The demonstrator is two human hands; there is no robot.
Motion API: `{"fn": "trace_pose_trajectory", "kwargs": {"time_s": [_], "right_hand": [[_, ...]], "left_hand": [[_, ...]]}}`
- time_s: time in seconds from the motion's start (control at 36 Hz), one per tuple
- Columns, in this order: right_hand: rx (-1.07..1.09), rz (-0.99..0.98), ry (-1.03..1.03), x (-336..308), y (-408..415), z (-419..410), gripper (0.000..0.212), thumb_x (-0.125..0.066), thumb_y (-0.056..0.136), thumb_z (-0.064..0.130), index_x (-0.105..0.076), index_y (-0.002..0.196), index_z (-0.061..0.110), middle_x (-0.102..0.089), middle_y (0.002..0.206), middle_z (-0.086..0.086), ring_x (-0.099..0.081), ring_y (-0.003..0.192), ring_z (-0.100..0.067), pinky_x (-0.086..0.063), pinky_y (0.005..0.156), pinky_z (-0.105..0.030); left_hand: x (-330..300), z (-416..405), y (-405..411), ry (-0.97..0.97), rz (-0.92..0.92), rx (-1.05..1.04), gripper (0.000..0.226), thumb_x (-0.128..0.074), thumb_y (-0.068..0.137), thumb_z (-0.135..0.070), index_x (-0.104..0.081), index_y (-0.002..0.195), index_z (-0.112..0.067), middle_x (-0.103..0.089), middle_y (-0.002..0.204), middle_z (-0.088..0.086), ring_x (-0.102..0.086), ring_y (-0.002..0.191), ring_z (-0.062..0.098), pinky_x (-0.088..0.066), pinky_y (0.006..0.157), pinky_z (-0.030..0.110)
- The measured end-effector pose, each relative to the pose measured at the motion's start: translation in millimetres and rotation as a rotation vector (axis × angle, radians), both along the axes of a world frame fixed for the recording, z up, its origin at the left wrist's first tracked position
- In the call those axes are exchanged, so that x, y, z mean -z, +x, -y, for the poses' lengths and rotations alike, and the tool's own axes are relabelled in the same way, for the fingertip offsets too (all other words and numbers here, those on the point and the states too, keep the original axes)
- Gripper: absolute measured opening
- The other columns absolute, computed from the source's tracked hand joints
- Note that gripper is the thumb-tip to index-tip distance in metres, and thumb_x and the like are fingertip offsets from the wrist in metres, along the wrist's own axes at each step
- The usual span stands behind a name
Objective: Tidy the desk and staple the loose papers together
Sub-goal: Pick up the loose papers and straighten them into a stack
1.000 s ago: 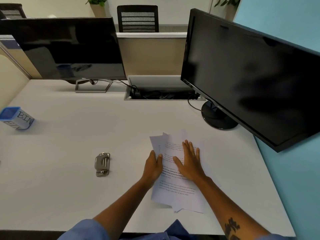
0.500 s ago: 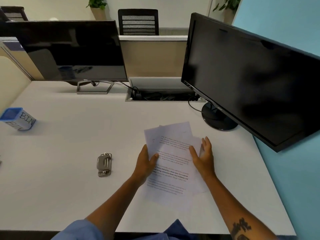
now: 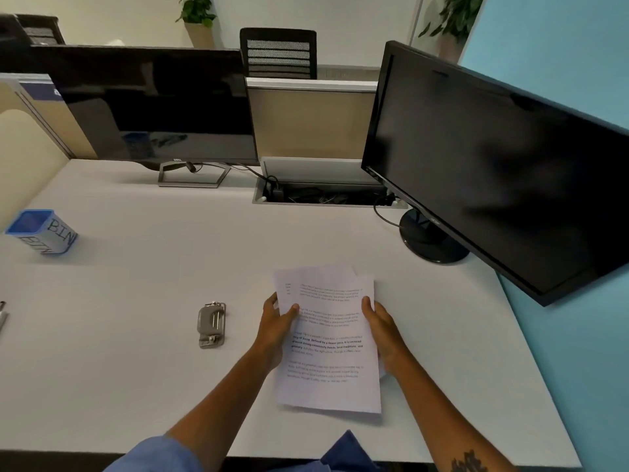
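Both hands, left (image 3: 277, 330) and right (image 3: 383, 330), grip the papers (image 3: 326, 338) by the edges, squaring them; next comes reaching left for the stapler (image 3: 211, 324).

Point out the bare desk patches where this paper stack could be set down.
Widest bare patch: between the blue BIN cup, the stapler and the left monitor's stand. Another lies between the papers and the cable tray. It is tighter right of the right hand, under the overhanging right monitor by its round base.
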State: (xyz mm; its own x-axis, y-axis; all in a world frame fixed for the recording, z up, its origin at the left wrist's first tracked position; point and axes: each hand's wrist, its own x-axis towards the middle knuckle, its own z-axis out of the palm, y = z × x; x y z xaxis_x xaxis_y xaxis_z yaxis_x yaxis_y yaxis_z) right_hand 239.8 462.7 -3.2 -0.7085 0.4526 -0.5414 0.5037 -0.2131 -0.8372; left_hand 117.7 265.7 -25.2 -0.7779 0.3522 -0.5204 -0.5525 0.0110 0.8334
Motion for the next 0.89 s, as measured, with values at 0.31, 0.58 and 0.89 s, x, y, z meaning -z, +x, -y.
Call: {"fn": "trace_pose_trajectory", "kwargs": {"time_s": [0.31, 0.58, 0.89], "right_hand": [[-0.172, 0.102, 0.218, 4.5, -4.3, -0.6, 0.05, -0.044, 0.108, 0.038, -0.032, 0.157, 0.033, -0.06, 0.143, 0.0, -0.064, 0.115, -0.018, -0.055, 0.093, -0.034], [-0.377, 0.337, 0.611, -6.9, -22.0, 7.6, 0.071, -0.008, 0.097, 0.074, 0.003, 0.161, 0.046, -0.058, 0.146, -0.007, -0.062, 0.126, -0.031, -0.049, 0.106, -0.053], [-0.021, 0.141, 0.216, -5.3, -21.8, 1.2, 0.045, -0.065, 0.098, 0.023, -0.05, 0.139, 0.017, -0.066, 0.12, -0.001, -0.066, 0.096, -0.013, -0.054, 0.068, -0.022]], "left_hand": [[-2.2, 7.6, -7.9, -0.163, -0.131, 0.157, 0.054, -0.065, 0.101, -0.022, -0.035, 0.147, -0.019, -0.06, 0.137, 0.005, -0.067, 0.11, 0.019, -0.06, 0.067, 0.023], [0.1, 5.5, -9.2, -0.23, -0.224, 0.277, 0.047, -0.065, 0.101, -0.021, -0.038, 0.14, -0.024, -0.059, 0.132, -0.002, -0.067, 0.109, 0.015, -0.059, 0.063, 0.018], [0.1, 10.8, -5.1, -0.284, -0.357, 0.216, 0.034, -0.062, 0.102, -0.02, -0.049, 0.133, -0.021, -0.064, 0.125, -0.001, -0.068, 0.108, 0.017, -0.058, 0.075, 0.023]]}}
